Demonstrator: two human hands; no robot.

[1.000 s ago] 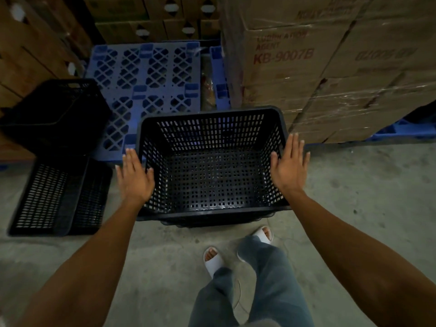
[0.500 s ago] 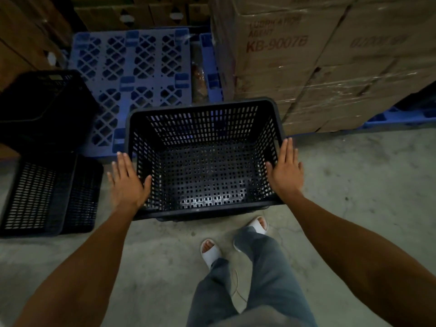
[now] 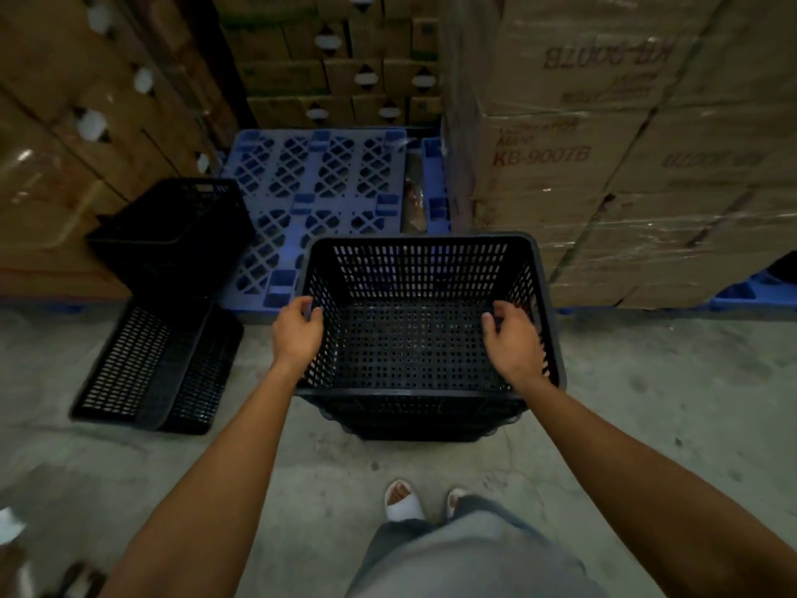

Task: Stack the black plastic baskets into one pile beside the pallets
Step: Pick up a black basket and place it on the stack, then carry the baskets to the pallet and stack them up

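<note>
Far left of left fingers: flattened black basket (image 3: 155, 364) lay on concrete floor (image 3: 647, 425), second dark basket (image 3: 172, 235) stood behind it against wrapped cartons (image 3: 64, 144). Blue pallet (image 3: 319, 200) lay beyond left fingertips. Left hand (image 3: 297, 334) gripped left rim of black mesh basket (image 3: 414, 334), fingers (image 3: 308, 310) curled over edge. Basket sat upright between both hands, nested on another basket's rim below, just in front of pallet. Right hand (image 3: 513, 343) held right rim, fingers (image 3: 496, 317) curled inward. Stacked boxes (image 3: 625, 166) rose beyond right fingers.
</note>
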